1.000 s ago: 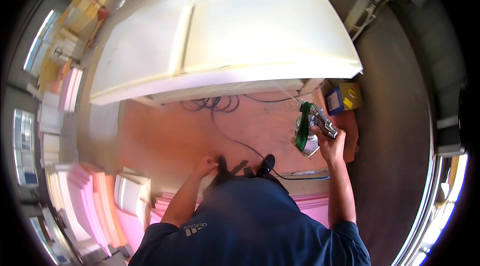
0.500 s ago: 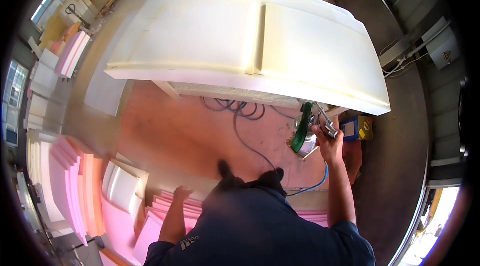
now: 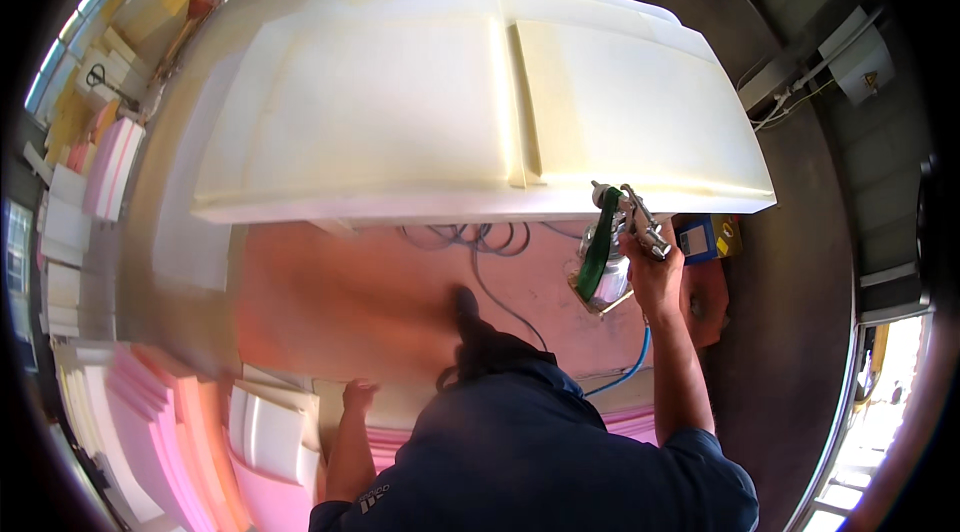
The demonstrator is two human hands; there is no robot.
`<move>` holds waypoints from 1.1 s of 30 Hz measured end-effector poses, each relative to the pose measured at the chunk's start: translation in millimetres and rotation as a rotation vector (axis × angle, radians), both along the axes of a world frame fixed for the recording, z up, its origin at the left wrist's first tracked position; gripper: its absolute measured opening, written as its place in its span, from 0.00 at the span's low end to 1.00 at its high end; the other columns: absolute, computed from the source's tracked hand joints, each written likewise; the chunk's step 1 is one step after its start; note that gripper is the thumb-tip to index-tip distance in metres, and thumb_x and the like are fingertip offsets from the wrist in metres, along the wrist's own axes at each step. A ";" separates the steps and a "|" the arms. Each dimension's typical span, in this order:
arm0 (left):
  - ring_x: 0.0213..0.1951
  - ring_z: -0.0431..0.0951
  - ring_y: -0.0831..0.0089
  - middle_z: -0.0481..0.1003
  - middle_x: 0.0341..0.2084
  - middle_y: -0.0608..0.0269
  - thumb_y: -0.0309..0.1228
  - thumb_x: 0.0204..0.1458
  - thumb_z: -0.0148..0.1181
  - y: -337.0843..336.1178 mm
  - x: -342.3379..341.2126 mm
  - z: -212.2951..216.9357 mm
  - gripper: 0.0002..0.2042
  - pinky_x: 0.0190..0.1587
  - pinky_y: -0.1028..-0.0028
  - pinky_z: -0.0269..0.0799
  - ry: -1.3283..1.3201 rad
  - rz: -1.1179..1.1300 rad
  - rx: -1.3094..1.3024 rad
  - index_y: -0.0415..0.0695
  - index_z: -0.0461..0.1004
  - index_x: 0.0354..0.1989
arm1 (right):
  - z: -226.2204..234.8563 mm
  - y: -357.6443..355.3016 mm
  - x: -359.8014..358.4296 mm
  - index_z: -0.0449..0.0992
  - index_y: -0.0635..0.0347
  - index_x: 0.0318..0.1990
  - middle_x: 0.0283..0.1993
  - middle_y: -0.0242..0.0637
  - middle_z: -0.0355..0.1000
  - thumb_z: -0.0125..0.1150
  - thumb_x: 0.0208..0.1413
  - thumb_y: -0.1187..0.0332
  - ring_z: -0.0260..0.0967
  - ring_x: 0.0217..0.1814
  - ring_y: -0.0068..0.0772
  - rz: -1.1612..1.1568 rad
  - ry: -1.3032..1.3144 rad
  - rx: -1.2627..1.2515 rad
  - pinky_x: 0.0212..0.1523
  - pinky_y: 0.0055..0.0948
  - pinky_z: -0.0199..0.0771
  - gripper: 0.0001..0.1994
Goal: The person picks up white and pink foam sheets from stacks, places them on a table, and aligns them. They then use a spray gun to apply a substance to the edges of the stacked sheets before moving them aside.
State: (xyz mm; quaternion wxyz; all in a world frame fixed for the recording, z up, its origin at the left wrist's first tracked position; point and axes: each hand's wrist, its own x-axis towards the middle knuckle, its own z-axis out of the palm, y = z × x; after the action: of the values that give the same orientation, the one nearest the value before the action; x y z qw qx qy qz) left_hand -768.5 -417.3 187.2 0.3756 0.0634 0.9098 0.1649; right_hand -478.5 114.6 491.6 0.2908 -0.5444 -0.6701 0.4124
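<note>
My right hand [image 3: 654, 267] is closed around the grip of a metal spray gun [image 3: 645, 222] at the near right edge of a large pale foam block. Below the gun's head hangs a clear cup [image 3: 617, 277], with a long dark green piece [image 3: 599, 257] in front of it. A blue hose [image 3: 636, 364] runs down beside my right forearm. The foam block [image 3: 380, 112] has cream-coloured panels on top and a raised ridge across its middle. My left hand [image 3: 360, 395] hangs low by my side, empty, its fingers loosely apart and slightly blurred.
A dark hose [image 3: 480, 237] lies coiled on the reddish floor sheet [image 3: 340, 302] and trails toward my feet. A blue and yellow box [image 3: 706, 240] stands at the right. Pink and orange foam sheets [image 3: 150, 422] are stacked at lower left. Scissors [image 3: 97, 77] show at far left.
The spray gun's nozzle end now overlaps the block's near edge. The view has shifted, and the block's near edge sits lower in it. One leg has stepped forward.
</note>
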 end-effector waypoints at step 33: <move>0.45 0.80 0.58 0.80 0.40 0.48 0.45 0.40 0.73 -32.8 -435.4 -21.0 0.27 0.48 0.66 0.75 0.069 -0.424 -0.050 0.37 0.79 0.44 | 67.2 -113.4 -352.3 0.77 0.62 0.26 0.18 0.26 0.68 0.65 0.55 0.73 0.59 0.16 0.13 -0.180 0.062 0.107 0.17 0.20 0.56 0.07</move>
State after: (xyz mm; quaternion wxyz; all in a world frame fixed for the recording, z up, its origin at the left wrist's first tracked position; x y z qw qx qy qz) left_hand -1204.0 -450.2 166.1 0.3720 0.2494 0.8923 0.0573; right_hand -830.8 1.2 558.8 0.3760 -0.5731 -0.6303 0.3646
